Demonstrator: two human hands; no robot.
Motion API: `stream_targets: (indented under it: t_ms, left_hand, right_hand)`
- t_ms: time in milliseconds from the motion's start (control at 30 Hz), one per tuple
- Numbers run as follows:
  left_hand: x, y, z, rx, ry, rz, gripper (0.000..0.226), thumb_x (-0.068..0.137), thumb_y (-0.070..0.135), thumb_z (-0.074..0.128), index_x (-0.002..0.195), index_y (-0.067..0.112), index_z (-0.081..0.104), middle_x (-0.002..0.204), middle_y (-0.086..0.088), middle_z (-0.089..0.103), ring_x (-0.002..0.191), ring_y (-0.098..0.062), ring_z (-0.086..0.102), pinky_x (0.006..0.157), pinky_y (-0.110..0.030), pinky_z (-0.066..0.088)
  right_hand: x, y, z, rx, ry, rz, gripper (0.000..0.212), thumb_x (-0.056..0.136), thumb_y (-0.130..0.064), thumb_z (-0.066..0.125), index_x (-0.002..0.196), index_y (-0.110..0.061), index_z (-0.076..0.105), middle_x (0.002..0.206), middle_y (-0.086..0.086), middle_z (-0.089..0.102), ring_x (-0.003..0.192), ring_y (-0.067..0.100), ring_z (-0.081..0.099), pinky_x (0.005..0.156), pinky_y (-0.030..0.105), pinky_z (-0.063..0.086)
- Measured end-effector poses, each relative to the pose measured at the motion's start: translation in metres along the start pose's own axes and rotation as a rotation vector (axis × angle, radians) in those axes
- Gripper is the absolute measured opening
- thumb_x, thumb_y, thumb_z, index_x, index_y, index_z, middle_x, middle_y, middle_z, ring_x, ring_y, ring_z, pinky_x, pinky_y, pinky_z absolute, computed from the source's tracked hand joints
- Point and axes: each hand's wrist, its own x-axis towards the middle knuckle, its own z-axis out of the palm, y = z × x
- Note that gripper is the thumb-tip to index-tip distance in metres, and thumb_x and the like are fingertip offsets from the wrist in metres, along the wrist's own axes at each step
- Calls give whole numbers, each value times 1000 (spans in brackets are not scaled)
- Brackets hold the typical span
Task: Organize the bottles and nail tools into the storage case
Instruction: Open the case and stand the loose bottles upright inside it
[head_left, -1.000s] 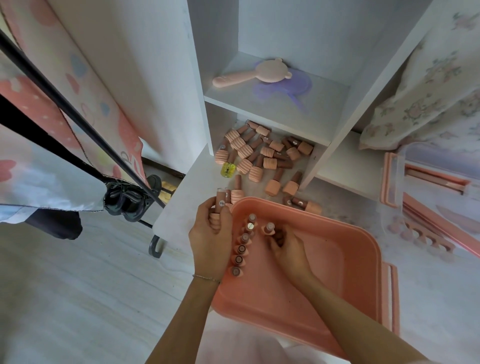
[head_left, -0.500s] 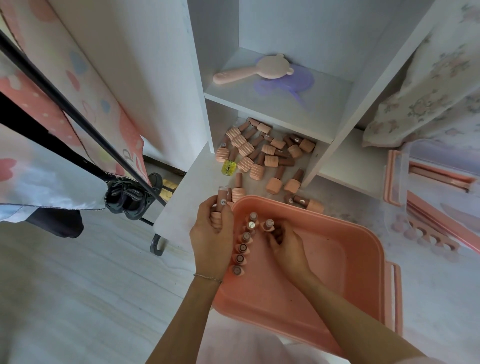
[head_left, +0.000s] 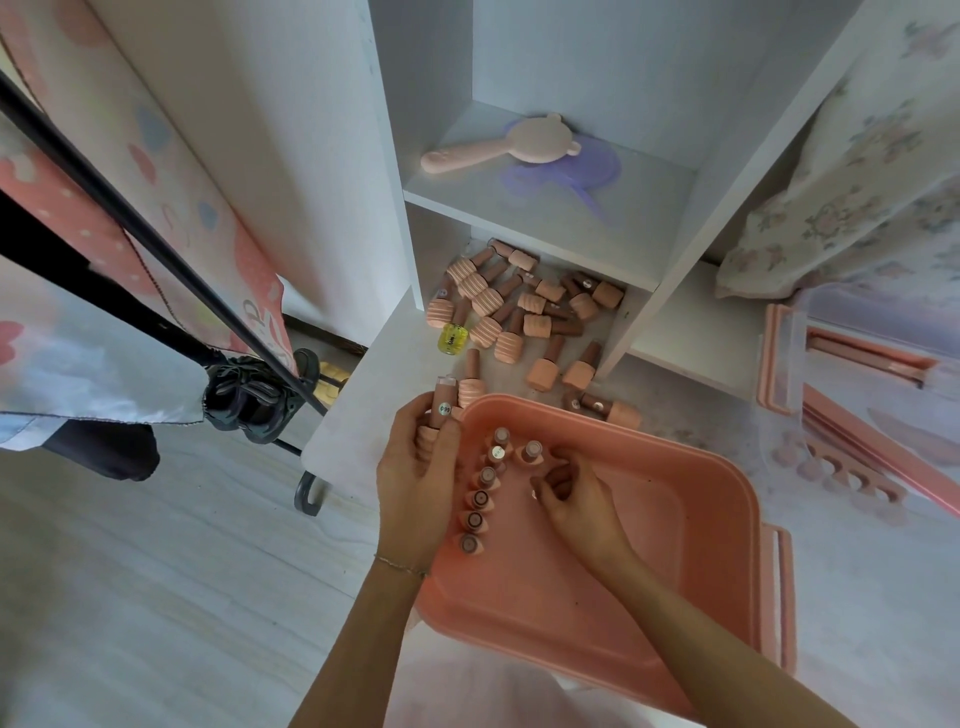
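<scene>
Over the pink storage case (head_left: 675, 545), your left hand (head_left: 415, 483) keeps its grip curled round a nail polish bottle (head_left: 441, 415) at the rim, while your right hand (head_left: 576, 499), fingers curled, pinches something I cannot identify beside the row of bottles (head_left: 480, 499) standing inside.

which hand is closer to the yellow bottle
Left. The left hand, gripping a pink bottle at the case's rim, sits just below the yellow bottle; the right hand is farther off, down inside the case.
</scene>
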Motion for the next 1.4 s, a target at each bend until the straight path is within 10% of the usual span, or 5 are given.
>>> stream_targets:
  t_ms: [367, 667, 867, 1133, 1400]
  left_hand:
    - [-6, 6, -20, 111, -436, 63, 57, 75, 2, 70, 108, 45, 53, 104, 16, 64, 94, 1, 61, 76, -12, 48]
    - [-22, 13, -11, 214, -420, 181, 47, 78, 12, 69, 113, 39, 54, 105, 30, 62, 99, 13, 56, 80, -4, 43]
    - [-12, 1, -9, 329, -36, 189, 25, 88, 20, 56, 107, 36, 55, 98, 29, 53, 97, 0, 50, 80, -1, 33]
    - [1, -27, -11, 348, -140, -27, 34, 94, 39, 43, 125, 32, 55, 100, 22, 57, 87, 12, 48, 67, 8, 30]
    - [1, -33, -10, 356, -116, -1, 33, 92, 40, 43, 121, 33, 57, 85, 27, 58, 81, 22, 50, 67, 5, 34]
  right_hand:
    - [-34, -71, -38, 483, -211, -91, 12, 88, -22, 55, 93, -24, 66, 74, -10, 68, 65, 5, 59, 61, 20, 49]
    - [-44, -67, -49, 599, -76, -60, 14, 86, -2, 56, 81, -14, 61, 65, -4, 65, 57, 12, 60, 55, 23, 52]
    - [-36, -34, -45, 158, -82, -50, 7, 83, -3, 60, 84, -10, 61, 88, 3, 63, 68, 16, 60, 65, 24, 50]
    - [-32, -5, -30, -92, -71, -171, 20, 82, -5, 59, 99, -16, 63, 95, -12, 51, 77, 4, 55, 70, 1, 38]
    - [-26, 7, -20, -185, -79, -63, 32, 81, -4, 58, 113, -12, 56, 109, 3, 54, 79, 15, 55, 75, 15, 38]
